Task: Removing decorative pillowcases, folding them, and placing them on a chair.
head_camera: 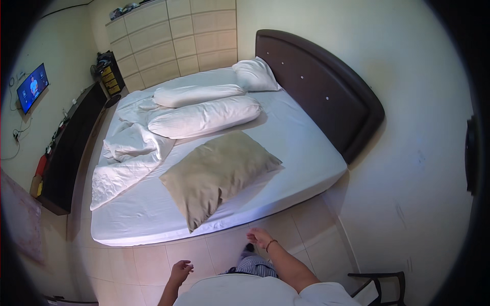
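Observation:
My left hand (181,271) hangs over the tiled floor at the lower left of my body, empty, with its fingers slightly curled and apart. My right hand (260,237), a bracelet at its wrist, is also empty, just off the near edge of the bed (298,141). Closest to me on the white sheet lies a beige pillow (222,164), one corner at the mattress edge. Beyond it rest two white bolsters (206,116) (199,94), side by side. A white pillow (255,75) leans by the headboard, and a rumpled white blanket (132,153) lies at the bed's left side.
A dark padded headboard (321,88) stands against the right wall. Along the left wall run a long dark shelf (76,141) and a lit television (33,88). Drawers (183,34) fill the back. A dark-framed chair (400,287) is at the lower right.

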Available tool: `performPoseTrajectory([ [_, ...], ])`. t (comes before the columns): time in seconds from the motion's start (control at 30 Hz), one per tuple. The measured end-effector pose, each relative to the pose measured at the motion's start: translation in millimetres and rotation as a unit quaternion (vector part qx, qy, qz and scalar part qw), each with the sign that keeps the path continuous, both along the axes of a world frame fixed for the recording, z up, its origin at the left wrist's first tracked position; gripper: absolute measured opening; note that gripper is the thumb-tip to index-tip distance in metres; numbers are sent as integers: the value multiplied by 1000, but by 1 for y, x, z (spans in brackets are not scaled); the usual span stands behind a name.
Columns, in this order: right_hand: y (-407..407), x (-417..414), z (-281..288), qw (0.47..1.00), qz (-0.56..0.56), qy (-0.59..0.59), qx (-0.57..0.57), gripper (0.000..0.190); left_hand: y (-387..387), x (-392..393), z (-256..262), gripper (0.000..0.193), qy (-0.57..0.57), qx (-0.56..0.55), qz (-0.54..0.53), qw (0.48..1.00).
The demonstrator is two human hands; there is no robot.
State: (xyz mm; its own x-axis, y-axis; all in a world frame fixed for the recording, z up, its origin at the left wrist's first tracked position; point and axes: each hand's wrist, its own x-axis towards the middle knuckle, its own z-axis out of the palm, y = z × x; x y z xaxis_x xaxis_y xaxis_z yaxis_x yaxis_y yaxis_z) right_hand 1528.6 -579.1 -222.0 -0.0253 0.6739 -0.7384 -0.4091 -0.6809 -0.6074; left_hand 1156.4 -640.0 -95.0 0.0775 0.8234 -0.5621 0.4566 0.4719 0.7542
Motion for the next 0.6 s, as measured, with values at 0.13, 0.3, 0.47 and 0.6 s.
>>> performPoseTrajectory([
  [0.13,94,-26,15,997,-14,67,-31,60,12,-17,5,34,-35,6,80,996],
  [0.3,185,-55,32,990,-111,41,-78,112,36,-42,6,35,-6,-15,94,995],
  [0.47,252,-77,14,980,-199,-17,-10,100,55,-113,-69,38,-25,27,69,997],
  [0.6,287,-59,-6,948,-303,83,-45,70,92,-90,-31,36,-58,18,92,994],
])
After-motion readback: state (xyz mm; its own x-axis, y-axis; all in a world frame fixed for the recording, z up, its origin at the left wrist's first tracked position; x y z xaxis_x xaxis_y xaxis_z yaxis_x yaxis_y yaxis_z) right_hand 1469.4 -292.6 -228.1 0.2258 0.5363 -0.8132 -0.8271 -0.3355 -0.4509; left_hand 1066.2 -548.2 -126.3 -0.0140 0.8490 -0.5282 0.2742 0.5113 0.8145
